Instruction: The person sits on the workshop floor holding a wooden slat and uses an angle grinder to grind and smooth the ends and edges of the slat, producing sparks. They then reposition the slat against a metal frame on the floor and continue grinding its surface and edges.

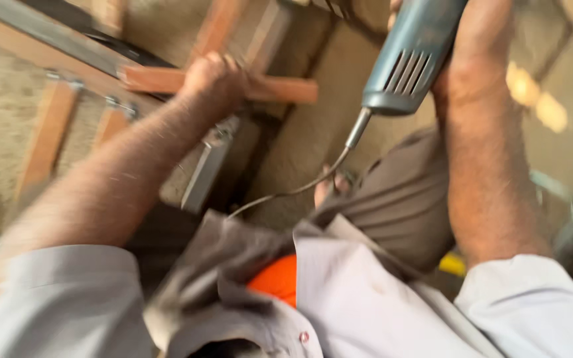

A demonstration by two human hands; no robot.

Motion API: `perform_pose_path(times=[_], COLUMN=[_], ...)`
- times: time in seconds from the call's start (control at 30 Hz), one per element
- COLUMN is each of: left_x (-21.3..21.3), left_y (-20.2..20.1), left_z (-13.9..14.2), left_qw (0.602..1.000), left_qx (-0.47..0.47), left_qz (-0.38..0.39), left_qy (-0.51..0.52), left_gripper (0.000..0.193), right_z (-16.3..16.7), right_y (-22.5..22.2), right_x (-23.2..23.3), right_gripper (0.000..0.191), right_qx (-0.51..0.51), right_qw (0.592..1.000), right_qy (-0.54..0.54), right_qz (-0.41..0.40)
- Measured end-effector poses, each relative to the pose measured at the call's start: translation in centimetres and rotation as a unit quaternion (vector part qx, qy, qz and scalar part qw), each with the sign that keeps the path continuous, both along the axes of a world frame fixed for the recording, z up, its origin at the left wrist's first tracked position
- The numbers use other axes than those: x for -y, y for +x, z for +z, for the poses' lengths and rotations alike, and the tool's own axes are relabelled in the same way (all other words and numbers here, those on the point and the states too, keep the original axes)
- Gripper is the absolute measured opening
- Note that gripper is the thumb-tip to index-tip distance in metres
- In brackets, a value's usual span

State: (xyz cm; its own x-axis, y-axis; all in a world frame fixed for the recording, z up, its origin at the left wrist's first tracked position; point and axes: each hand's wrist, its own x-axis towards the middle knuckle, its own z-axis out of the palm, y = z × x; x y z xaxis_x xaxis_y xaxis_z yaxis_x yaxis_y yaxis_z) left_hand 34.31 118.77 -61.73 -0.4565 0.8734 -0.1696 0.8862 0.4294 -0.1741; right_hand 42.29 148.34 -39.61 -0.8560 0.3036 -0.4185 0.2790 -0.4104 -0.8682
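The left hand (213, 79) closes around a wooden slat (280, 89) on the metal frame (54, 43). The right hand (479, 46) grips a blue power tool (409, 56), its cord (293, 192) hanging down. It seems the slat is being fastened; the tool must meet it squarely.

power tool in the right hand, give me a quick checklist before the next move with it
1. Right hand wrapped around the blue-grey power tool: ok.
2. Left hand closed on the reddish wooden strip: ok.
3. Working end of the tool and where it points: cannot tell, it is cut off at the top edge.
4. Cord hangs from the tool's rear across the lap, near the knee: not ok, it could snag.
5. Strip seated on the metal frame: cannot tell, the picture is blurred.
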Motion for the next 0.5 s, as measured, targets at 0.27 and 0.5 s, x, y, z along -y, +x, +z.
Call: perform_pose_path(times=[0.27,0.5], left_x=[1.9,1.3], left_y=[-1.9,-11.3], left_z=[2.0,1.5], left_qw=[0.979,0.887], left_qx=[0.118,0.048], left_qz=[0.099,0.333], left_qy=[0.13,0.318], left_gripper=[0.022,0.038], right_z=[-3.0,0.5], right_y=[-2.3,5.1], right_x=[-0.3,-2.0], right_gripper=[0.04,0.04], right_qx=[-0.006,0.059], right_qw=[0.999,0.998], right_qy=[0.001,0.022], right_qz=[0.041,-0.018])
